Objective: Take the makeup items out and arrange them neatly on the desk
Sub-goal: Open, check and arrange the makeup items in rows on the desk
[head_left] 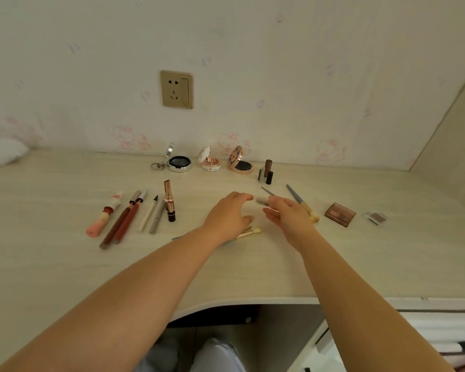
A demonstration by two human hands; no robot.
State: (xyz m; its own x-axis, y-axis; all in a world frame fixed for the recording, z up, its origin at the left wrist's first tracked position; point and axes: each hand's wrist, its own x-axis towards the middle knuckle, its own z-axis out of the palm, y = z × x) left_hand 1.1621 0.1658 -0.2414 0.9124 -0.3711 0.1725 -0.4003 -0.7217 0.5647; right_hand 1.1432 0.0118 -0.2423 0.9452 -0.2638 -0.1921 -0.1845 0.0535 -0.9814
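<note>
Both forearms reached out over the desk [65,264] toward the wall socket [176,89]; the left hand [227,216] hovered with fingers loosely spread and grasping nothing above a small pale-tipped brush [249,233], while the right hand [286,214] pinched a slim grey item [262,201], probably to lay it parallel with the blue-handled brush [301,202] beside it. Below the socket, three compacts [180,163] stood open along the wall, with lipsticks and pencils [156,214] lined up to its lower left and a brown palette [340,214] to its lower right, apparently sorted by kind.

Left hand [230,214] relaxed, right hand [285,214] pinching.
</note>
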